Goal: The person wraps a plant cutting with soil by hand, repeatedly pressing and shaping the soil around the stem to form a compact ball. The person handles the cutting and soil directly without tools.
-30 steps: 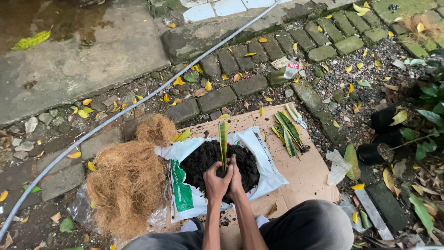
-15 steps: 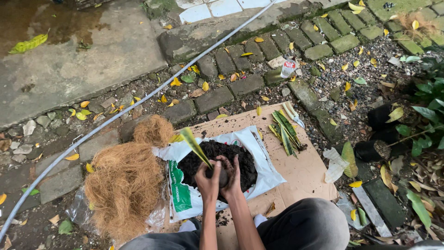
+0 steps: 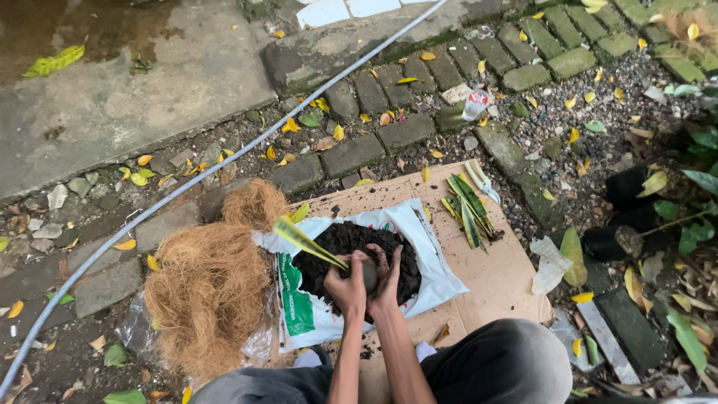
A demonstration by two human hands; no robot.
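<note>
Both my hands cup a ball of dark soil (image 3: 368,275) over a heap of soil (image 3: 351,247) lying on an opened white sack (image 3: 419,247). My left hand (image 3: 345,283) and my right hand (image 3: 387,278) press around the ball from either side. A long green leaf cutting (image 3: 303,241) sticks out of the ball and leans up to the left. The sack rests on a flat sheet of cardboard (image 3: 501,277).
A mound of brown coconut fibre (image 3: 209,284) lies left of the sack. More green leaf cuttings (image 3: 467,209) lie on the cardboard's far right. A grey hose (image 3: 247,146) crosses the paving. Black pots (image 3: 624,213) and plants stand at the right.
The leaf cutting stood upright a second ago and now leans to the left. My hands have closed tighter around the soil ball at its base.
</note>
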